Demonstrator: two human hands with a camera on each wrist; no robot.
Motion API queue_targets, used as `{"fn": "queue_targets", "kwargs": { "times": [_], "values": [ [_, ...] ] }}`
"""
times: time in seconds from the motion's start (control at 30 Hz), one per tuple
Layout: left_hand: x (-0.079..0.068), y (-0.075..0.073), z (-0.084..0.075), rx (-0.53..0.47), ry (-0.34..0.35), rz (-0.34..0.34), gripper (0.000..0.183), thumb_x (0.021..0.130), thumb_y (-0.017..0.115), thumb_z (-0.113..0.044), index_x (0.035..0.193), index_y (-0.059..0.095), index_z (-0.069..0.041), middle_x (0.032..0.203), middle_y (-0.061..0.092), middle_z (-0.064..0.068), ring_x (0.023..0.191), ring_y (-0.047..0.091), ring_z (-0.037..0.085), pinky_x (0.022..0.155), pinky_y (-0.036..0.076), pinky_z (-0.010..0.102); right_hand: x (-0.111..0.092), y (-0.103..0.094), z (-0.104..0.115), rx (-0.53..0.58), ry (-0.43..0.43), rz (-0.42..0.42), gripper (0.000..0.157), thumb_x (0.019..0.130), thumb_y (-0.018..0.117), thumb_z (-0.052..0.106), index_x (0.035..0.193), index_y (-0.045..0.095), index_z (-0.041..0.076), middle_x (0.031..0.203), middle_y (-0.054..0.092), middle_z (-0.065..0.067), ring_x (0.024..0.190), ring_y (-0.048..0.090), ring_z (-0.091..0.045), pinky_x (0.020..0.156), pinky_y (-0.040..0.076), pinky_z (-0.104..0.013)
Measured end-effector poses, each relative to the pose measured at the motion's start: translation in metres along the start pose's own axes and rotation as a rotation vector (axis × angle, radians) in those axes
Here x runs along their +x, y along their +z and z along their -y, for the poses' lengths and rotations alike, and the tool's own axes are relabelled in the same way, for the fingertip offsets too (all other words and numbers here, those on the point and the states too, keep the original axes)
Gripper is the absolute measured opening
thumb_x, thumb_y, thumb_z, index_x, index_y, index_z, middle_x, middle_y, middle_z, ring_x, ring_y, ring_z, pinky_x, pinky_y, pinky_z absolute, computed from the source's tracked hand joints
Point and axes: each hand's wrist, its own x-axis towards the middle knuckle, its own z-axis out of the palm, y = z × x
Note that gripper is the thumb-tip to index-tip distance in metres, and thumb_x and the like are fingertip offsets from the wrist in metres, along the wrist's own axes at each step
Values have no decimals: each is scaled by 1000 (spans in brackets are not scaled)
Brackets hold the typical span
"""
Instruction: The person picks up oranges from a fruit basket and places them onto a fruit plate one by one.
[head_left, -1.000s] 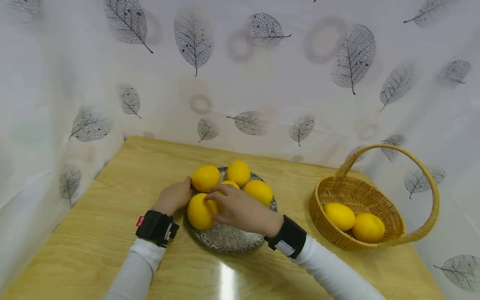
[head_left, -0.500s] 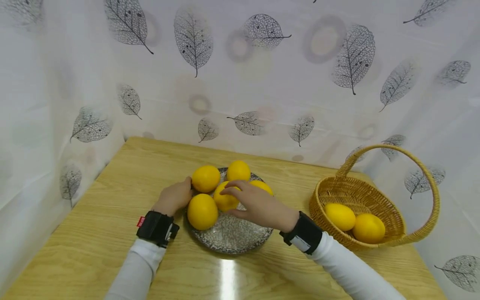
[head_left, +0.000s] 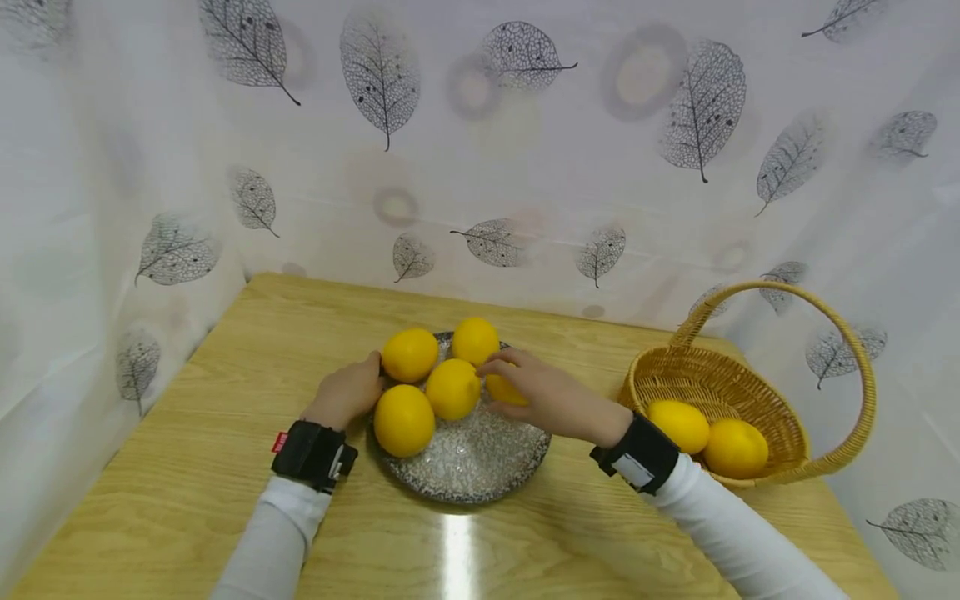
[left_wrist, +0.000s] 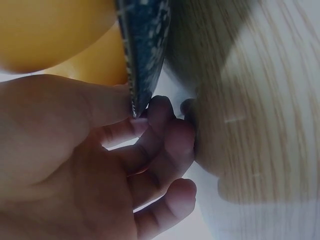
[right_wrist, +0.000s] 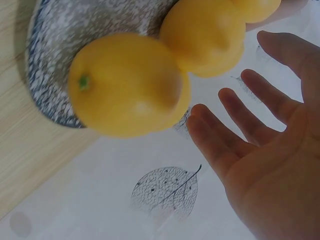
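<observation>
L hand (head_left: pixel 343 394) was clamped on the L rim of a speckled grey plate (head_left: pixel 480 462), thumb on the inner side, other fingers curled underneath, close to the table (head_left: pixel 187 500); couldn't tell if they touched it. R hand (head_left: pixel 558 402) had its fingers apart & palm bare, right by the R-most lemon (head_left: pixel 504 387), partly hiding it in head view; contact unclear.

Five lemons total on plate: that one, plus mid. lemon (head_left: pixel 453 389), back lemon (head_left: pixel 475 340), back-L lemon (head_left: pixel 410 355) & front-L lemon (head_left: pixel 404 420), the last two nearest L hand. Front & R of plate were bare, approx. a third of it.

Wicker basket (head_left: pixel 716 375) w/ tall hoop handle (head_left: pixel 867 392) stood on table's R side, well apart from plate, w/ two lemons inside, side by side: basket's L lemon (head_left: pixel 678 425) & its R lemon (head_left: pixel 737 448).

Both wrists had black bands, L one w/ red tag (head_left: pixel 280 442), over white sleeves. Leaf-print cloth (head_left: pixel 540 150) hung behind table.
</observation>
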Motion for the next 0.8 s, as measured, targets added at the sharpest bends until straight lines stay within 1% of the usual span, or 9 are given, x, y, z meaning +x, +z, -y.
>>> {"fn": "queue_targets", "kwargs": {
  "times": [0.13,0.23,0.33,0.47,0.57,0.7,0.8],
  "values": [
    [-2,-2,-1,0,9,2,36,106,43,-17,134,46,6,123,66,29,103,67,40,85,53,55,-7,-7,-8,9,66,24,48,98,69,27,143,56,14,145,55,-8,132,56,-26,107,50,-43],
    [-3,-2,-2,-5,8,4,36,106,43,-17,134,46,6,123,66,29,106,67,41,87,53,55,-13,-11,-15,6,101,38,49,98,69,28,143,55,15,146,54,-8,133,56,-27,106,51,-42],
    [-2,-1,-1,-2,4,0,39,107,43,-19,137,45,6,126,65,29,109,67,42,89,53,56,-19,-16,-24,-5,122,30,48,99,68,27,143,55,14,147,53,-10,133,56,-29,104,52,-43],
    [0,0,1,7,1,-4,41,107,43,-20,139,45,6,127,65,29,107,67,40,88,53,54,-27,-21,-37,-21,144,8,47,99,68,26,142,56,13,147,52,-12,133,55,-32,102,53,-46],
    [0,-1,2,9,5,-5,40,107,43,-20,138,46,6,125,65,29,102,67,38,85,53,53,-33,-24,-44,-39,173,7,47,99,68,27,142,55,14,148,51,-13,131,57,-32,100,54,-46],
    [0,-1,2,5,9,-8,39,107,44,-20,136,46,7,124,66,29,103,67,38,86,53,54,-41,-28,-51,-62,213,17,48,100,67,28,144,53,15,151,49,-14,130,58,-33,98,55,-46],
    [0,-1,1,-2,15,-10,38,106,44,-20,134,47,6,123,66,28,104,67,39,87,53,54,-47,-31,-56,-71,234,24,48,100,66,29,144,53,16,151,48,-15,125,60,-32,94,56,-45]
  ]
}}
